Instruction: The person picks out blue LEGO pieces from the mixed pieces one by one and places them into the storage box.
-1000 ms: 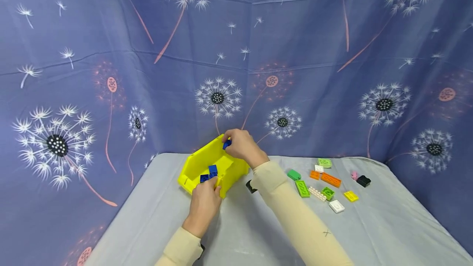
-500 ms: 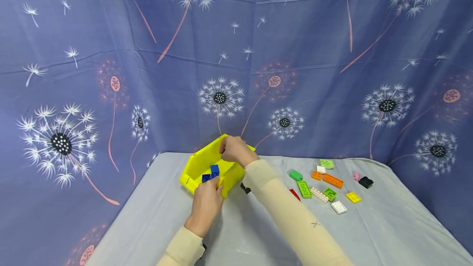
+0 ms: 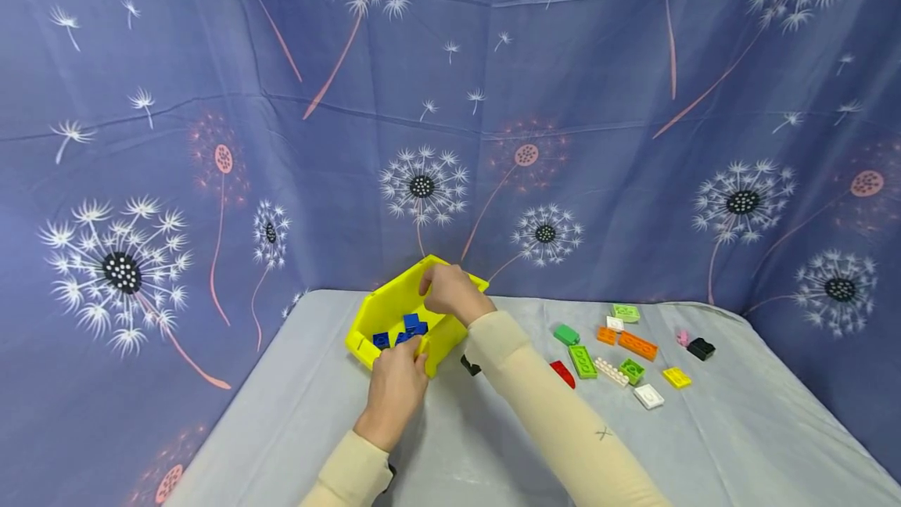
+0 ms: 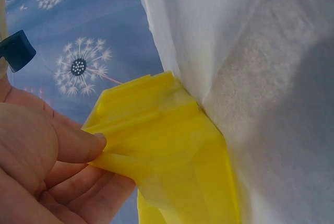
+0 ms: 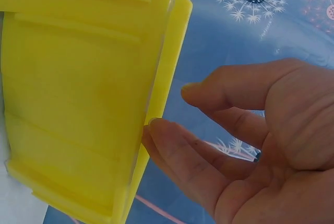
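Observation:
A yellow bin [image 3: 403,288] stands tilted on the cloth, with several blue building bricks [image 3: 411,322] inside. My left hand [image 3: 396,390] grips its near rim; in the left wrist view the thumb presses on the yellow wall [image 4: 177,145] with the fingers underneath. Over the bin's right part is my right hand [image 3: 453,292]. Seen from the right wrist, that hand [image 5: 250,145] has thumb and fingers apart with nothing between them, and one fingertip overlaps the bin's edge [image 5: 156,109].
To the right lie loose bricks: red [image 3: 563,374], light green [image 3: 582,361], orange [image 3: 637,346], white [image 3: 648,396], yellow [image 3: 676,378] and black [image 3: 700,348]. A blue dandelion-print curtain [image 3: 338,202] hangs close behind the bin. The grey cloth [image 3: 267,413] covers the table.
The right hand has lowered into the bin and let go of the blue brick it held. Blue bricks inside lie differently now. The red brick has come into view beside the right sleeve.

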{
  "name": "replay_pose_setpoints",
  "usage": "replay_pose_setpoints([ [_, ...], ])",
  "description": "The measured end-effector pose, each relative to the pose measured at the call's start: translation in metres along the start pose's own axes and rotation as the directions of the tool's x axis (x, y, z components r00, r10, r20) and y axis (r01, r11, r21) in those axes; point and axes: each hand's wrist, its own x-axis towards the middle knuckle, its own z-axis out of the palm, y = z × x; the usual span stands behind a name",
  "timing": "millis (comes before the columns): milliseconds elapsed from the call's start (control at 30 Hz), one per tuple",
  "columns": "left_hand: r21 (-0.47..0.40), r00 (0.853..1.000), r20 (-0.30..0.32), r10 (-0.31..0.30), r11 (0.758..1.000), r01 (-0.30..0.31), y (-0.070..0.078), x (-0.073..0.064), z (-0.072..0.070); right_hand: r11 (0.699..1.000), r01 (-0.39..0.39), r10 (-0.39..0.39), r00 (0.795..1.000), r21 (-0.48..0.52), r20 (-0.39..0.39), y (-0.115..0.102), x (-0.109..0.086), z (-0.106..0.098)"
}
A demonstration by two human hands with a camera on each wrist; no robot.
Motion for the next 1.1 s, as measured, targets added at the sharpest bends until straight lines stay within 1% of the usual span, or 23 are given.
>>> replay_pose_setpoints([
  [67, -0.001, 1.0, 0.009, -0.004, 1.0, 0.004, 0.001, -0.001, 0.001, 1.0, -0.006, 0.006, 1.0, -0.002, 0.0, 0.001, -0.001, 0.001],
  [200, -0.005, 1.0, 0.005, -0.004, 1.0, 0.004, 0.002, -0.001, 0.002, 1.0, -0.011, 0.011, 1.0, -0.008, -0.011, 0.003, -0.002, 0.001],
  [367, -0.024, 1.0, 0.007, 0.003, 1.0, -0.003, 0.003, 0.001, 0.005, 1.0, -0.013, 0.013, 1.0, -0.016, -0.023, 0.006, -0.005, -0.006],
  [533, -0.045, 1.0, 0.015, 0.009, 0.999, -0.009, -0.002, 0.005, 0.006, 1.0, -0.011, 0.009, 0.999, -0.023, -0.05, 0.01, -0.014, -0.017],
  [633, -0.058, 1.0, 0.01, 0.02, 0.998, -0.02, -0.007, 0.007, 0.006, 1.0, -0.015, 0.016, 0.998, 0.014, -0.068, 0.013, -0.022, -0.028],
  [733, -0.074, 0.999, -0.005, 0.032, 0.997, -0.032, -0.013, 0.009, 0.004, 0.999, -0.014, 0.017, 0.995, 0.028, -0.098, 0.017, -0.032, -0.041],
  [833, -0.081, 1.0, -0.021, 0.015, 0.997, -0.017, -0.019, 0.01, 0.001, 0.999, 0.009, -0.004, 0.992, 0.041, -0.126, 0.021, -0.04, -0.052],
  [900, -0.079, 1.0, -0.018, -0.003, 0.997, 0.001, -0.021, 0.011, -0.001, 0.998, 0.018, -0.01, 0.988, 0.053, -0.156, 0.025, -0.047, -0.058],
  [1033, -0.083, 0.998, 0.037, -0.059, 0.995, 0.062, -0.024, 0.013, -0.007, 0.997, 0.027, -0.013, 0.98, 0.07, -0.197, 0.033, -0.062, -0.07],
  [1100, -0.081, 0.995, 0.062, -0.076, 0.993, 0.081, -0.024, 0.015, -0.012, 0.998, 0.028, -0.014, 0.977, 0.065, -0.212, 0.038, -0.071, -0.076],
])
